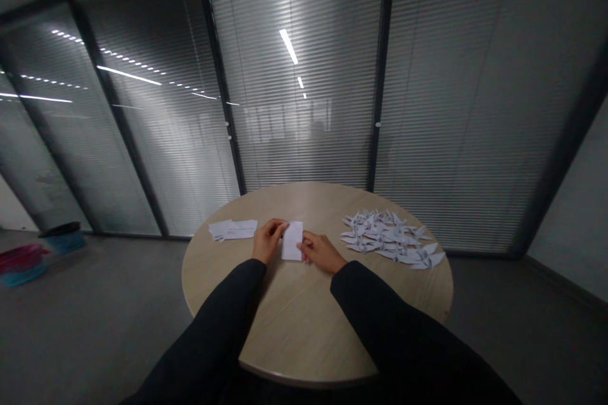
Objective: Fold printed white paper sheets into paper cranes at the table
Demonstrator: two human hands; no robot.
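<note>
A folded white paper rectangle (292,240) stands lengthwise on the round wooden table (304,316), close to my body's midline. My left hand (269,240) pinches its upper left edge between fingers and thumb. My right hand (320,252) grips its right edge, with the fingers partly covering that side. To the left lies a small loose stack of white paper sheets (235,230). A large pile of folded white origami cranes (389,239) sits on the right side of the table, apart from both hands.
Glass panels with closed blinds (304,107) stand behind the table. On the grey floor at the left are a blue tub with a dark lid (64,239) and a pink and blue basin (23,264). My black sleeves cross the table's near side.
</note>
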